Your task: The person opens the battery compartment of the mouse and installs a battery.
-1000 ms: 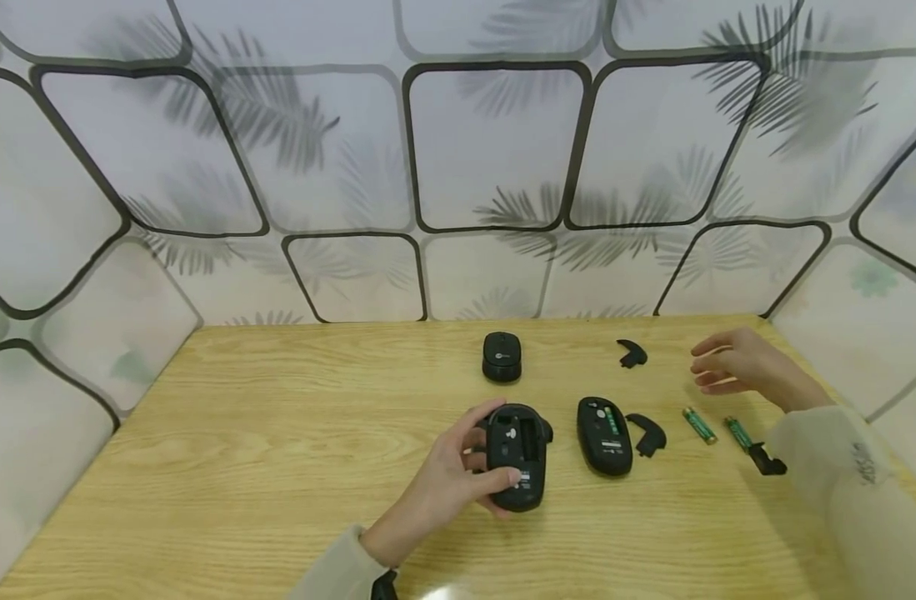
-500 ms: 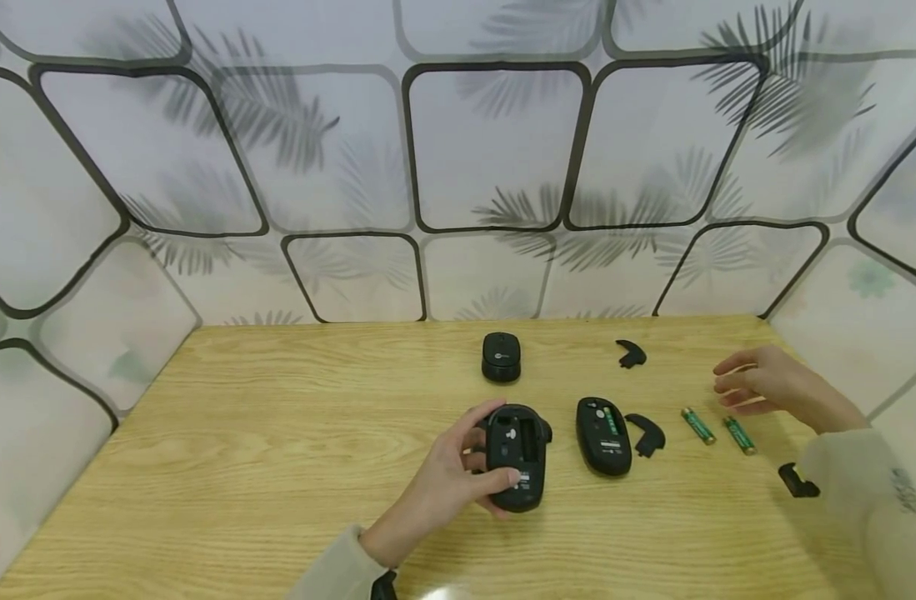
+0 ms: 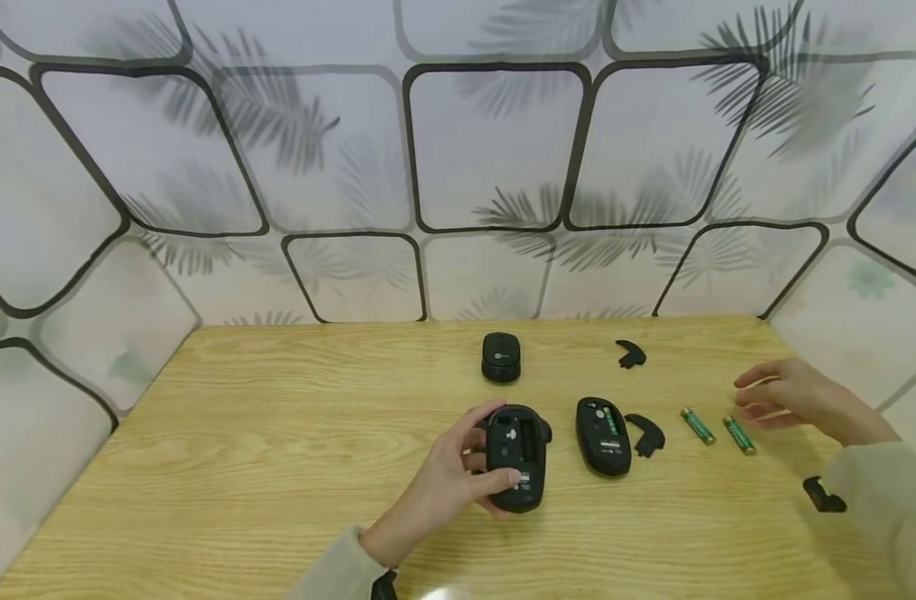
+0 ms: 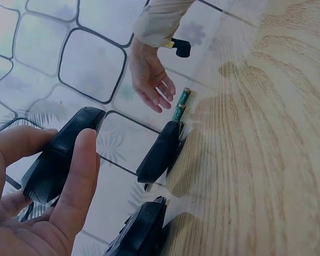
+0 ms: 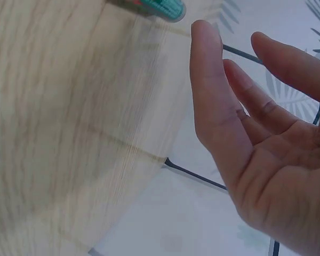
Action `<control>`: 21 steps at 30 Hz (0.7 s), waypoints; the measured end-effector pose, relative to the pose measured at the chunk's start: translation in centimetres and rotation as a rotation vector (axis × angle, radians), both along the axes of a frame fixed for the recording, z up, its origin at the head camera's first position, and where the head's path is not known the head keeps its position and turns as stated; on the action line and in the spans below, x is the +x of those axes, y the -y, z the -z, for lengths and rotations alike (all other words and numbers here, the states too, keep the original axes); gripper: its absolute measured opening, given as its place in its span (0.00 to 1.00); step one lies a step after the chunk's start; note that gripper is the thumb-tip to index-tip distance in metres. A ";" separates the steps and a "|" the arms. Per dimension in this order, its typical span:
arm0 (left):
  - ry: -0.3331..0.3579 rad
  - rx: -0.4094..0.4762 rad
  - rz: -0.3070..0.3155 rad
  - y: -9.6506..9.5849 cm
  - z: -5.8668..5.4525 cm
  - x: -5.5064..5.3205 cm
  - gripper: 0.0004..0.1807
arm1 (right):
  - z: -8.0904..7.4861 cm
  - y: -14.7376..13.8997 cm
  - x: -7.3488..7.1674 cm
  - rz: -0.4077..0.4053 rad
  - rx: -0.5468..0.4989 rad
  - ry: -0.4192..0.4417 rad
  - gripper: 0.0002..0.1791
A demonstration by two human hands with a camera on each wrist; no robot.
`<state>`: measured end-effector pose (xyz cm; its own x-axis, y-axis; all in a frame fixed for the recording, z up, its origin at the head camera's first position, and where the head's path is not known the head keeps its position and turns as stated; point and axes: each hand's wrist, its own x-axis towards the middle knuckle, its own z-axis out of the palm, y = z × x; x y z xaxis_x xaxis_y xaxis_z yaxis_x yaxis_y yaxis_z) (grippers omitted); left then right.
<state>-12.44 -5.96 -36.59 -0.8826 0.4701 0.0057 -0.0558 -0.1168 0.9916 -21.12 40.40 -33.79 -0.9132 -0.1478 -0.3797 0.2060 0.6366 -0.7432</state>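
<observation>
Fingers (image 3: 480,414) and thumb of our left hand (image 3: 446,471) grip a black mouse (image 3: 512,454), raised clear of the wooden table (image 3: 277,433); its underside faces us, with a dark, uncovered battery slot. Our right hand (image 3: 803,400) hangs over the table's right side, fingers apart and loosely bent, near a green battery (image 3: 739,435), with a matching battery (image 3: 698,426) lying to its left. Between the gripped mouse and those two lies a second mouse (image 3: 603,458), underside up, a green cell (image 3: 611,421) in its slot. Just beside it, on its right, is a curved black piece (image 3: 653,436); a similar piece (image 3: 633,356) lies farther back. Behind the gripped mouse, a third mouse (image 3: 501,354) sits right way up. Our sleeves (image 3: 341,562) are pale. Around the table, a pale wall covering (image 3: 495,150) shows dark rounded outlines and grey fronds.
</observation>
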 end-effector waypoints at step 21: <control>-0.002 -0.004 0.007 0.2 0.3 -0.3 0.43 | 2.1 -0.9 0.8 -0.017 -0.032 0.079 0.21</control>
<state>-12.69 -6.13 -36.91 -0.8793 0.4763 0.0062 -0.0542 -0.1128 0.9921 -20.30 41.28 -35.92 -0.8777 -0.1768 -0.4454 0.2540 0.6165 -0.7453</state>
